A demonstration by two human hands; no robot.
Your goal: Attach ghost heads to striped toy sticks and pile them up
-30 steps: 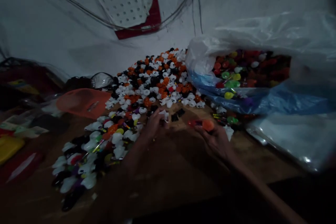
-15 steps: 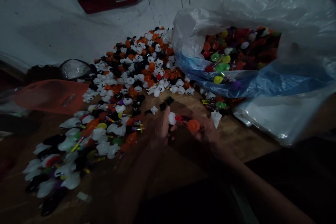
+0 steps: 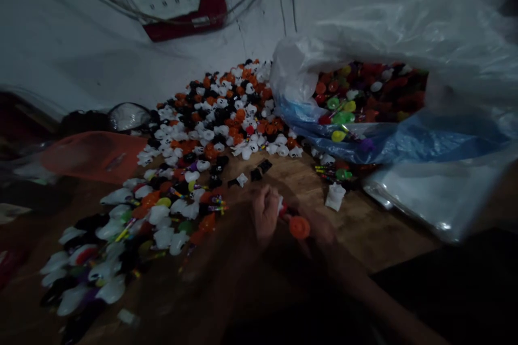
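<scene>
My left hand (image 3: 265,213) is closed around a small white plastic piece (image 3: 280,205), which mostly disappears behind the fingers. Close beside it, my right hand (image 3: 321,226) grips a toy with a round orange end (image 3: 299,227). A red part (image 3: 284,210) shows between the hands, against the white piece; whether they are joined I cannot tell. Just beyond lie dark square pieces (image 3: 261,170) and a small white star-like piece (image 3: 242,179). A white piece (image 3: 335,196) rests right of my right hand.
A heap of white, orange and black figure heads (image 3: 214,113) lies against the wall. Mixed toys with coloured tubes (image 3: 157,226) spread at left. An open plastic bag (image 3: 295,105) of colourful toys stands at right, near flat clear bags (image 3: 421,199). An orange mesh bag (image 3: 97,156) lies left.
My left hand has turned and closed over the white piece, which was more exposed between thumb and fingers before. The hands remain close together. The camera view has shifted slightly upward.
</scene>
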